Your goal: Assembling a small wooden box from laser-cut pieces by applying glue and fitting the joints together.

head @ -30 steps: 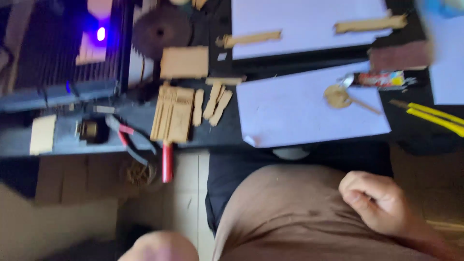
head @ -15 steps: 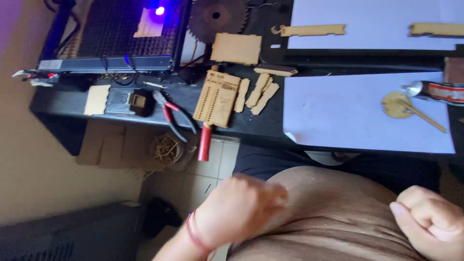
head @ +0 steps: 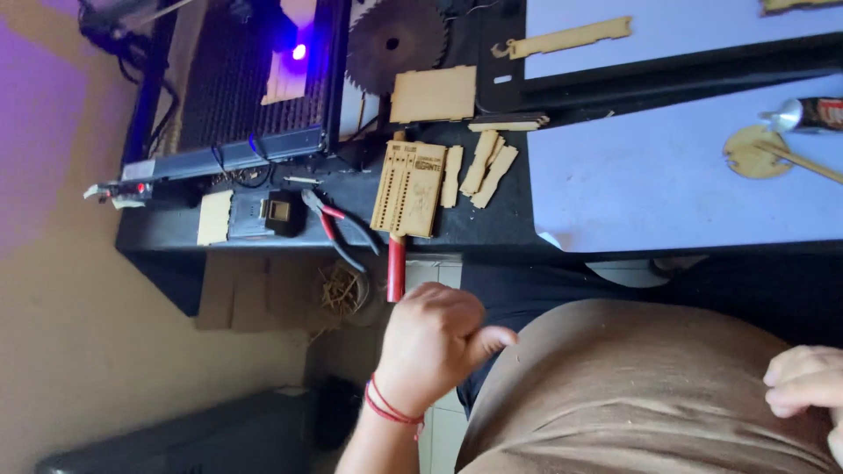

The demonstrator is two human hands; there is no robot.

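Note:
My left hand (head: 437, 338) is raised below the table edge, fingers curled and thumb out, holding nothing. It is just under the red handle (head: 396, 269) of a tool that sticks out over the edge. Above that handle lies a flat wooden plate with holes (head: 408, 189), with several thin wooden strips (head: 481, 164) beside it. My right hand (head: 806, 384) rests loosely closed on my brown shirt at the lower right, empty.
A dark machine with a blue-violet light (head: 255, 88) stands at the back left, a saw blade (head: 396, 44) beside it. Red-handled pliers (head: 338, 230) lie near the edge. White sheets (head: 667, 189) carry a round wooden disc (head: 753, 154) and a glue tube (head: 803, 114).
My left hand has risen from my lap toward the table edge and the red handle. The view has shifted left. My right hand stays on my shirt.

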